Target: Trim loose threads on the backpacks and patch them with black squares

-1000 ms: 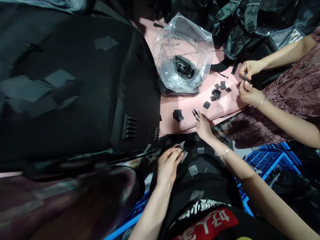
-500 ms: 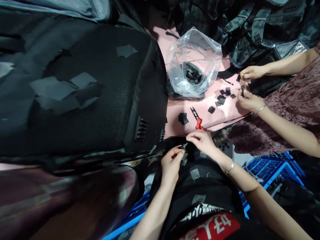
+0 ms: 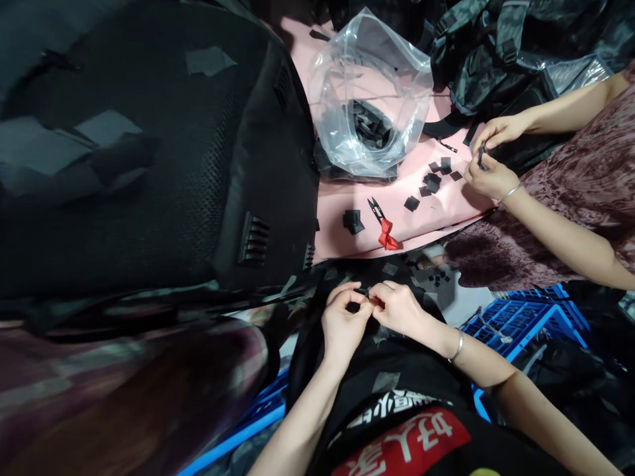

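Just above my dark-clothed lap, my left hand [image 3: 347, 324] pinches a small black piece [image 3: 364, 292] between thumb and fingertips. My right hand [image 3: 401, 309] meets it there, its fingers closed on the other side of the same piece. Fingers cover most of the piece, so its exact kind does not show. Beyond my hands, thread snips [image 3: 381, 225] with red wrapping on the handle lie on the pink table cover [image 3: 337, 198]. Left of the snips is a small stack of black squares [image 3: 353, 221].
A large black backpack [image 3: 198, 152] fills the left, with grey pieces on it. A clear plastic bag [image 3: 370, 92] holds black pieces. More black squares [image 3: 431, 184] lie near a co-worker's hands [image 3: 491, 175]. Blue crates [image 3: 526, 330] stand below the table.
My right hand has moved down and left to meet my left hand, closing on the small piece. The view has shifted slightly. The co-worker's hands have come together.
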{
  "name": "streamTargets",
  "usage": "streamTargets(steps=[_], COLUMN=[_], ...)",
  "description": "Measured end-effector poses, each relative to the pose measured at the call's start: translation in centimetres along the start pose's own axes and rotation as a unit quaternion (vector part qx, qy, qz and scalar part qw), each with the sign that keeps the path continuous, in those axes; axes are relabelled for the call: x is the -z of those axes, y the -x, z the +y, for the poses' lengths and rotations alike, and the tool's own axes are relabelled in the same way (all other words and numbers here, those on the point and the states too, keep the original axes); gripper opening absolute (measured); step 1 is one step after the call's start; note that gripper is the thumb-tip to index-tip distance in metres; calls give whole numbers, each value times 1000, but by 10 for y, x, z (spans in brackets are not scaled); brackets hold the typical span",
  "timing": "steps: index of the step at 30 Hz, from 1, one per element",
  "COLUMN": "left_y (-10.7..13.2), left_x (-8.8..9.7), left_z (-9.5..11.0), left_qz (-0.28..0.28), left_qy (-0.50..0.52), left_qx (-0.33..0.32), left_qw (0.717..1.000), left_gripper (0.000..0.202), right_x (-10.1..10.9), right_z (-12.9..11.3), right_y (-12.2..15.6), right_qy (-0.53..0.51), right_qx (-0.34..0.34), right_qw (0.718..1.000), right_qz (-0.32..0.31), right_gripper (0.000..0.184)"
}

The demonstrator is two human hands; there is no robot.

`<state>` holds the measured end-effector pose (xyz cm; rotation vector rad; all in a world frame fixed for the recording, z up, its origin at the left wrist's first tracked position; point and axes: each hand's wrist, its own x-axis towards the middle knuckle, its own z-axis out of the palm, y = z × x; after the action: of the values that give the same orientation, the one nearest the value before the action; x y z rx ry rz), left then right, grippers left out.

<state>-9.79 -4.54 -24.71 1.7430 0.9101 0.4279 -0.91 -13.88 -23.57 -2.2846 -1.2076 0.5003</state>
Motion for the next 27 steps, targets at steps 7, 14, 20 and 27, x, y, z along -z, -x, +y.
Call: streamTargets(steps=[7, 14, 20, 27], left_y=[1, 5, 9, 10], left_x=[0, -2, -5, -5], left_z=[-1, -4, -3, -1], left_qz=[-26, -59, -65, -109], left_qy=[111, 51, 87, 128], left_qx=[84, 45, 51, 68], left_qw=[990, 996, 993, 983], left_gripper=[7, 6, 9, 19], right_x=[5, 0, -8, -10], right_z=[2, 2, 0, -6], right_y=[3, 4, 8, 17], right_qy=[-106, -54, -23, -56], right_qx=[-116, -34, -36, -22], right_qw=[986, 998, 998, 992], right_qz=[56, 12, 53, 112], right_gripper=[10, 20, 23, 23])
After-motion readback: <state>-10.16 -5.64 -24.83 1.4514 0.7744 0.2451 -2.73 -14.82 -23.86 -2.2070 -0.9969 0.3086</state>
